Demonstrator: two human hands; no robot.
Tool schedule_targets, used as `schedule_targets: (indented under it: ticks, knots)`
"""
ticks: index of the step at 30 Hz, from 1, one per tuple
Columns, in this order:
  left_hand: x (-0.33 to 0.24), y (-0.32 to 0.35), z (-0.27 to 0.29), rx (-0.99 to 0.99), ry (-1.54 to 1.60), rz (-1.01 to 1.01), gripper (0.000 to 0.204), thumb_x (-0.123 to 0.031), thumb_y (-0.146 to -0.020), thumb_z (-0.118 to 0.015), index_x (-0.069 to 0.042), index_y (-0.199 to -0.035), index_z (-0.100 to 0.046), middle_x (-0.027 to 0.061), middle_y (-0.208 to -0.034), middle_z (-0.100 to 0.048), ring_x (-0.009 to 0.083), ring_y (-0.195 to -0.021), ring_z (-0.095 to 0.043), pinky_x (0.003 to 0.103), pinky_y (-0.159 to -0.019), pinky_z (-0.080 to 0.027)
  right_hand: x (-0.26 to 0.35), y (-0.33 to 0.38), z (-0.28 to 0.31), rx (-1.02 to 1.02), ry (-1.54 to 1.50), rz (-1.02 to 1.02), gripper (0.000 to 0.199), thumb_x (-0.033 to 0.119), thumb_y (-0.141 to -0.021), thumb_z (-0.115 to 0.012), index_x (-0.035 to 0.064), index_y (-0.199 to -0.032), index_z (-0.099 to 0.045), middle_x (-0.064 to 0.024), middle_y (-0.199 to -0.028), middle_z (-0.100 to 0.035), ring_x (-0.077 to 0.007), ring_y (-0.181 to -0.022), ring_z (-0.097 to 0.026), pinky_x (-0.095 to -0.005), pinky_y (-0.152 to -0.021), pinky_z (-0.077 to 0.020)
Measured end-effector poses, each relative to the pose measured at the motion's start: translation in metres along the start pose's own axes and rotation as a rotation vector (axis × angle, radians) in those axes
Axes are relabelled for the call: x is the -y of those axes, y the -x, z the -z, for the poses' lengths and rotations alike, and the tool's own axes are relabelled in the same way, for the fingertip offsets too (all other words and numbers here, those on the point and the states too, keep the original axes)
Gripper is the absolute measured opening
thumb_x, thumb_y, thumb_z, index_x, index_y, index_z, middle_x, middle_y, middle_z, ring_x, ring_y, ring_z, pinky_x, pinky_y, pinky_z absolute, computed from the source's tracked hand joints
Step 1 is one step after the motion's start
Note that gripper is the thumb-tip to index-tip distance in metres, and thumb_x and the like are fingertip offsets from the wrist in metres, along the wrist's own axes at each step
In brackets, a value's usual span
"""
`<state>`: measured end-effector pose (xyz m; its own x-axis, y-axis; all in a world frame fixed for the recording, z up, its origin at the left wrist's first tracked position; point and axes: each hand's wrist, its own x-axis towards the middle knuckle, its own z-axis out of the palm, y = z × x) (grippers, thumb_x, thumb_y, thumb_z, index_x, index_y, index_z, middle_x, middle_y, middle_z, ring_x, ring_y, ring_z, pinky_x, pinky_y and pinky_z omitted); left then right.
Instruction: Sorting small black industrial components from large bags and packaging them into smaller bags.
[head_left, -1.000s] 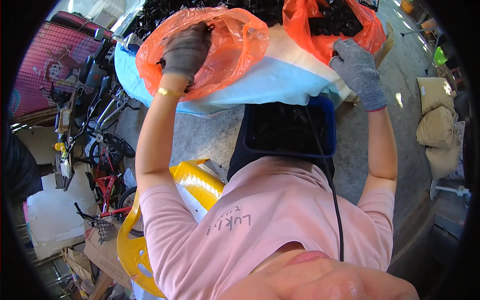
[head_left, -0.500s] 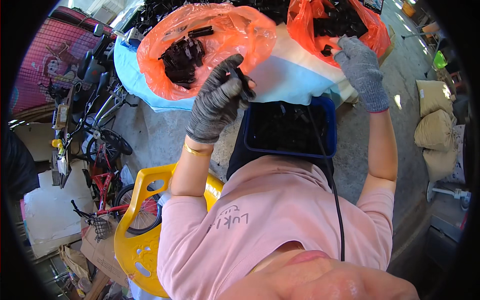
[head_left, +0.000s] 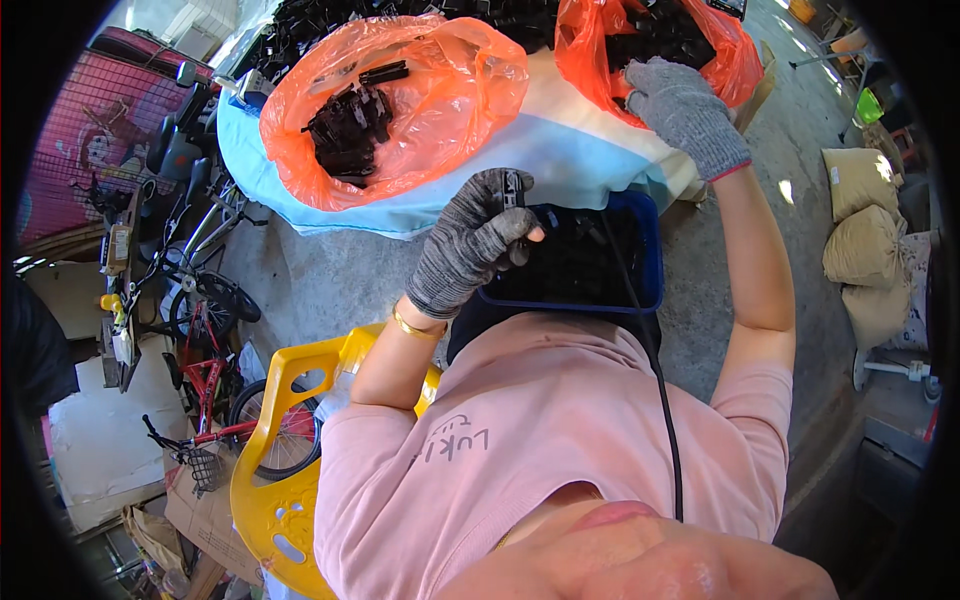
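Observation:
My left hand (head_left: 475,240), in a grey knit glove with bare fingertips, is closed on a black plastic part (head_left: 512,188) with light markings, held up above the near edge of the table. My right hand (head_left: 682,108), gloved the same way, reaches over the near rim of the right red plastic bag (head_left: 738,75). Its fingers bend down together, and what they grip is hidden. Black plastic parts (head_left: 660,35) fill that bag. To the left, an open orange-red bag (head_left: 450,110) holds a smaller heap of black parts (head_left: 350,130).
A blue bin (head_left: 655,255) of dark parts rests by my lap, a black cable (head_left: 665,400) crossing it. More black parts (head_left: 400,8) cover the far side of the cloth-covered table (head_left: 560,150). A yellow chair (head_left: 265,440) and bicycles (head_left: 205,370) stand left, sacks (head_left: 862,245) right.
My left hand has moved down and to the right, away from the left bag, keeping the black part. My right hand has moved up and left, deeper over the right bag.

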<state>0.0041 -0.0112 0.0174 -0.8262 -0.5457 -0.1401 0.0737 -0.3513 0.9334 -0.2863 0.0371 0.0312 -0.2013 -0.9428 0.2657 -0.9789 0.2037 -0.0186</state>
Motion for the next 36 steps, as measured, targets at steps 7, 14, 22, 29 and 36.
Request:
schedule_targets:
  ticks: [7,14,22,29,36]
  knots:
    - [-0.005,0.001,-0.006,0.003,-0.149,0.096,0.047,-0.011,-0.077,-0.061,-0.005,-0.120,-0.043,-0.0002,-0.073,-0.051,0.0055,-0.058,-0.045,0.017,-0.052,-0.038,-0.003,0.005,-0.001,-0.031,0.025,-0.058,0.024,0.022,-0.080,-0.053,0.0037,-0.094,-0.057,-0.0164,-0.087,-0.057,-0.0316,-0.085,-0.056,-0.0409,-0.075,-0.0458]
    - [0.015,0.001,-0.004,-0.149,-0.395,-0.210,0.050,0.000,-0.073,-0.063,-0.004,-0.119,-0.044,-0.0015,-0.082,-0.049,0.0063,-0.071,-0.045,0.021,-0.067,-0.042,-0.009,0.014,0.000,-0.162,-0.117,-0.167,0.022,0.018,-0.081,-0.054,0.0084,-0.100,-0.060,-0.0119,-0.087,-0.058,-0.0299,-0.084,-0.058,-0.0385,-0.073,-0.0467]
    - [0.027,-0.001,-0.006,-0.138,-0.851,-0.426,0.050,-0.002,-0.080,-0.053,0.000,-0.127,-0.037,0.0092,-0.084,-0.055,0.0109,-0.069,-0.053,0.022,-0.064,-0.045,0.023,0.040,0.021,-0.438,-0.556,-0.188,0.017,0.007,-0.079,-0.050,0.0054,-0.093,-0.060,-0.0085,-0.082,-0.058,-0.0203,-0.078,-0.060,-0.0313,-0.069,-0.0481]
    - [-0.002,0.004,-0.023,0.010,-0.332,0.044,0.045,-0.010,-0.084,-0.053,-0.003,-0.127,-0.041,0.0027,-0.077,-0.056,0.0074,-0.058,-0.051,0.019,-0.052,-0.043,0.089,0.079,-0.004,-0.227,-1.789,-0.382,0.012,0.002,-0.079,-0.048,-0.0016,-0.088,-0.056,-0.0086,-0.082,-0.056,-0.0185,-0.073,-0.061,-0.0298,-0.068,-0.0513]
    - [0.001,-0.001,-0.020,0.072,-0.290,0.007,0.030,-0.019,-0.087,-0.053,-0.007,-0.114,-0.057,-0.0010,-0.080,-0.059,0.0043,-0.059,-0.047,0.018,-0.052,-0.040,0.102,0.079,-0.004,-0.010,-1.863,-0.639,0.014,0.007,-0.079,-0.053,-0.0026,-0.089,-0.056,-0.0096,-0.078,-0.057,-0.0187,-0.069,-0.061,-0.0289,-0.066,-0.0514]
